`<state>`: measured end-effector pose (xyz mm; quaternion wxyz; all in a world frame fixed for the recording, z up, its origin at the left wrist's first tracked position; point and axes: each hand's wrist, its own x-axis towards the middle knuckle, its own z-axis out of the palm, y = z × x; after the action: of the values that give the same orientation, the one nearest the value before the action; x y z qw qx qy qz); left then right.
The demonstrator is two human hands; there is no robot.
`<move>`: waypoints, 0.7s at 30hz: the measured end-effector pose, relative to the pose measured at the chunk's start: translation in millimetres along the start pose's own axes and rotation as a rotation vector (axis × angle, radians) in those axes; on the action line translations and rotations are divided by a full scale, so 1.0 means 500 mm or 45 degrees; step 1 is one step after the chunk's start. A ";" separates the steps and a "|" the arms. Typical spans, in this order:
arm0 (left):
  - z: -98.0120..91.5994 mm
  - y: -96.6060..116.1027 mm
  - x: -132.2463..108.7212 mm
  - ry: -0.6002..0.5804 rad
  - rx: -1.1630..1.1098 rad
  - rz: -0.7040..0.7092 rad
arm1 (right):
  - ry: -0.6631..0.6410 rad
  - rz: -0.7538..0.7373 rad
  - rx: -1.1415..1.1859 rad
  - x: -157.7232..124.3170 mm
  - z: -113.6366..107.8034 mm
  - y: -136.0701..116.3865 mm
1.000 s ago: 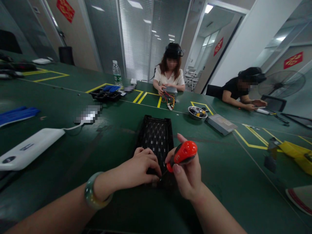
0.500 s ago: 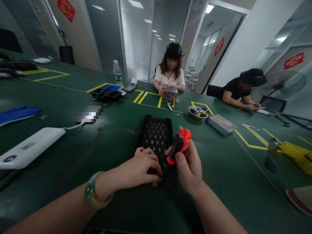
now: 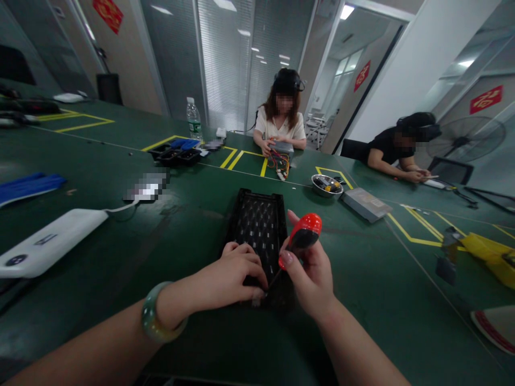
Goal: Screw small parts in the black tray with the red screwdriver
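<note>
A black tray-like part (image 3: 257, 222) with rows of small light marks lies on the green table in front of me. My left hand (image 3: 243, 273) rests on its near left part, fingers curled, thumb and fingertips close to the screwdriver's tip; what they hold, if anything, is hidden. In my right hand (image 3: 309, 268) is a red and black screwdriver (image 3: 306, 231), its handle between thumb and fingers. The thin shaft slants down and left to the near end of the black part, beside my left thumb.
A white power bank (image 3: 54, 241) and a blue glove (image 3: 30, 188) lie left. Beyond are a black tray (image 3: 175, 155), bottle (image 3: 193, 120), metal bowl (image 3: 326, 186) and grey box (image 3: 365, 205). Two people sit across the table, one handling a box with wires.
The screwdriver handle has turned and tilted a little to the right in my right hand, whose fingers have shifted on it. My left hand has hardly moved.
</note>
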<state>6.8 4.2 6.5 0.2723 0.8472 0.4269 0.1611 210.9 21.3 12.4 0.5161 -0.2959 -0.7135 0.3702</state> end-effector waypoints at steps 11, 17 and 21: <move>-0.006 0.000 0.001 -0.008 0.012 0.054 | -0.002 -0.111 0.115 0.003 0.002 -0.007; -0.004 -0.002 0.002 -0.004 0.014 0.033 | -0.026 -0.092 0.052 0.001 -0.005 -0.013; -0.003 -0.004 0.001 -0.007 0.018 0.032 | -0.026 -0.089 -0.042 -0.002 -0.009 -0.009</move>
<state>5.3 6.2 6.6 0.2654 0.8548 0.4166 0.1590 215.1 19.1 16.4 0.5165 -0.2754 -0.7346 0.3432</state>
